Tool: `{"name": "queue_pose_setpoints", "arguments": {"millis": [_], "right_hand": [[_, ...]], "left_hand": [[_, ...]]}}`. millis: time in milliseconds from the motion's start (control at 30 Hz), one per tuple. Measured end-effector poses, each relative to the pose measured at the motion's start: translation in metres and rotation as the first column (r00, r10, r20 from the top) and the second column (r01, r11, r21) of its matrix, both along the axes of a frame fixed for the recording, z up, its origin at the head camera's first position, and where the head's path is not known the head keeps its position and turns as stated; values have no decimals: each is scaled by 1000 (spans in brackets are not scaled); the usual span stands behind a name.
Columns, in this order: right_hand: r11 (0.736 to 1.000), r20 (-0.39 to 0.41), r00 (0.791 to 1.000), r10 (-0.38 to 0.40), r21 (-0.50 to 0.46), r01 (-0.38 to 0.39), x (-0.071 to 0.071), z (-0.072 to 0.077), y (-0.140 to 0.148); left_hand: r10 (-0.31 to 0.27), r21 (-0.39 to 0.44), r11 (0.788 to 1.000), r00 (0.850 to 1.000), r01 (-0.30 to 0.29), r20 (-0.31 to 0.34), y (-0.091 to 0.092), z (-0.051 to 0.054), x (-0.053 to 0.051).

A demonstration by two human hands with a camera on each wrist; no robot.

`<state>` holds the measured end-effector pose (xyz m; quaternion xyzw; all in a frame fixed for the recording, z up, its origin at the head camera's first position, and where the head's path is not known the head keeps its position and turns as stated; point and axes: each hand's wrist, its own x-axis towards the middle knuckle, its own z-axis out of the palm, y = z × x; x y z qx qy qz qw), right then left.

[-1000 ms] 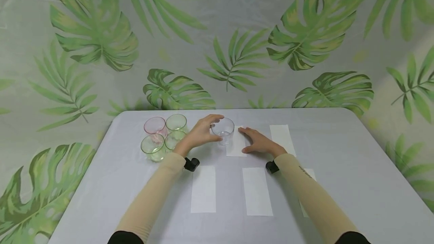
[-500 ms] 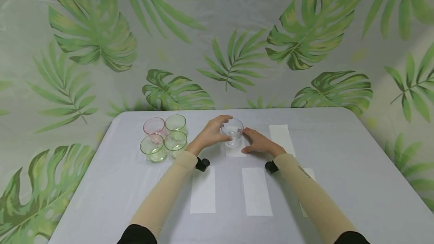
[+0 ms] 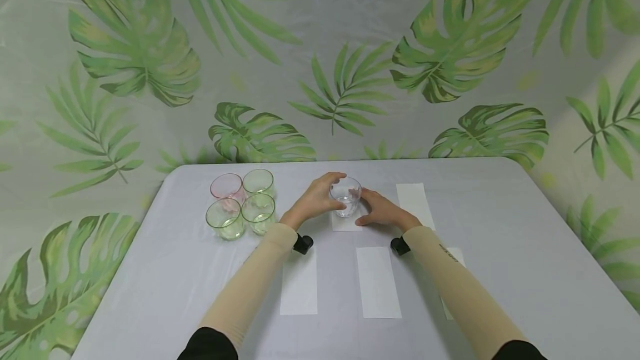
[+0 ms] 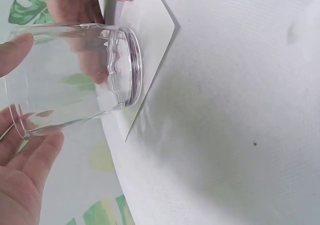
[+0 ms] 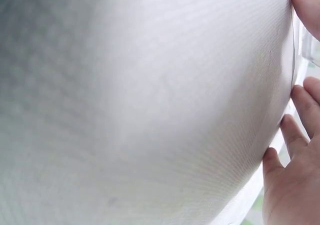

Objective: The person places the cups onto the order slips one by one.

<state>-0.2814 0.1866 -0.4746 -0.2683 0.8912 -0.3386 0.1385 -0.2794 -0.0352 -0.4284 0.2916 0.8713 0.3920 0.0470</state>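
A person's left hand (image 3: 315,200) grips a clear, round glass tumbler (image 3: 345,195) at a rectangular white paper (image 3: 345,226), contact unclear. The right hand (image 3: 386,210), fingers loosely spread and gripping nothing, touches the paper. Work appears early: one pink-tinted glass tumbler (image 3: 226,186) and three green-tinted glass tumblers (image 3: 225,216) stand clustered aside.

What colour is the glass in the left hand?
The glass is clear, without colour; it shows best from the left wrist.
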Motion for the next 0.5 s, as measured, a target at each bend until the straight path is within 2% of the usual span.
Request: {"name": "queue_pose_setpoints", "arguments": {"millis": [500], "right_hand": [[1000, 4, 1000, -6, -9, 6, 3, 1, 0]], "left_hand": [[-18, -12, 1000, 1000, 18, -1, 1, -6, 0]]}}
